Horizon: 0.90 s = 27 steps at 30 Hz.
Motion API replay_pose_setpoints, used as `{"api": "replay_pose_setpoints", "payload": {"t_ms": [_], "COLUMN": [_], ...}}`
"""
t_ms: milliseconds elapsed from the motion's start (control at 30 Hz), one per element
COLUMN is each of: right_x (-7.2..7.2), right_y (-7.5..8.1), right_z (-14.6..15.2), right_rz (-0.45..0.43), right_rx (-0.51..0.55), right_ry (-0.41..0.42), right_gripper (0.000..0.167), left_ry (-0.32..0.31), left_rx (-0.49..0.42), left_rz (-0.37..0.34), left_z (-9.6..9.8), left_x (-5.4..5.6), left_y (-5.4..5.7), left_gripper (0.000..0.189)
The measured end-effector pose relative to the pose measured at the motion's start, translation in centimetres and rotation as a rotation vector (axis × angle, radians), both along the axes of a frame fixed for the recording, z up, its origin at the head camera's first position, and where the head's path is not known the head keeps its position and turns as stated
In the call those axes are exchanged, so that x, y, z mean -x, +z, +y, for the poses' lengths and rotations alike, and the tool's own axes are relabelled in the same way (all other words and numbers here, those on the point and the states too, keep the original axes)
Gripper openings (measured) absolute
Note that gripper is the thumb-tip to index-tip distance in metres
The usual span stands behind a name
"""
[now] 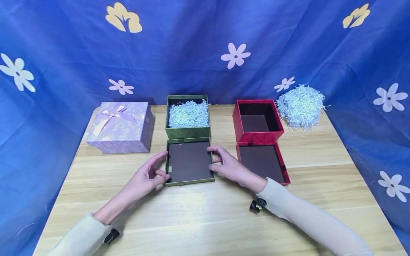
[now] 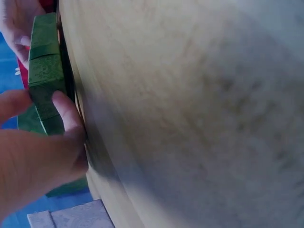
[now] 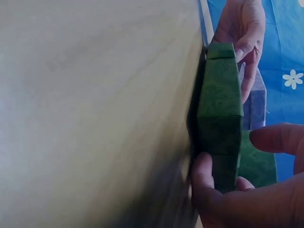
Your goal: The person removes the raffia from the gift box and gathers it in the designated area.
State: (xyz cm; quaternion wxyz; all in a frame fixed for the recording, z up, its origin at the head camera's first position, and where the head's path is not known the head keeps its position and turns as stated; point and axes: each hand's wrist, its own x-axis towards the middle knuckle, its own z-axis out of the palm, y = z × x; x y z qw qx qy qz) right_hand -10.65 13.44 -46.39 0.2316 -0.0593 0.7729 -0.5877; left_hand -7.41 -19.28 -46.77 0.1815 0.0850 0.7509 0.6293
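Note:
A shallow green box lid (image 1: 190, 161) with a dark inside lies open side up in front of the green box (image 1: 187, 133). My left hand (image 1: 150, 174) holds its left side, thumb by the near corner. On the opposite side, my right hand (image 1: 229, 167) grips the right wall, with thumb and a finger at the rim. Both wrist views show the lid's patterned green outer walls (image 2: 45, 71) (image 3: 221, 95) close to the tabletop. Pale blue paper shreds (image 1: 189, 114) fill much of the green box behind it.
To the right stand a red box (image 1: 261, 137) with nothing inside and its red lid (image 1: 262, 161). A heap of pale blue shreds (image 1: 301, 106) lies at the back right corner. A lilac gift box (image 1: 128, 140) with a ribbon bow sits at the left.

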Motion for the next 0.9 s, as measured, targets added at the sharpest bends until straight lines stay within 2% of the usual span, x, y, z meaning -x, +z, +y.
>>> {"api": "replay_pose_setpoints", "payload": {"t_ms": [100, 200, 367, 500, 667, 900], "right_x": [0.5, 1.2, 2.3, 3.5, 5.6, 8.6], "right_y": [0.9, 2.1, 4.2, 5.6, 7.5, 9.1], "right_z": [0.1, 0.1, -0.5, -1.5, -3.3, -5.4], "right_rz": [0.025, 0.082, 0.186, 0.263, 0.372, 0.427], "right_rx": [0.007, 0.027, 0.056, 0.070, 0.031, -0.169], "right_ry": [-0.030, -0.114, -0.252, -0.256, -0.247, -0.226], "right_gripper": [0.069, 0.069, 0.067, 0.072, 0.076, 0.078], "left_ry": [0.041, 0.092, 0.155, 0.199, 0.244, 0.246], "left_rx": [0.071, 0.103, 0.044, -0.002, -0.026, 0.004], "left_rz": [0.053, 0.099, 0.121, 0.138, 0.166, 0.189], "left_z": [0.2, 0.6, 1.4, 2.1, 2.8, 3.7], "left_x": [0.5, 1.2, 2.4, 3.8, 5.9, 8.5], "left_y": [0.5, 1.3, 2.4, 2.7, 2.9, 2.4], "left_gripper": [0.094, 0.092, 0.093, 0.096, 0.103, 0.109]}}
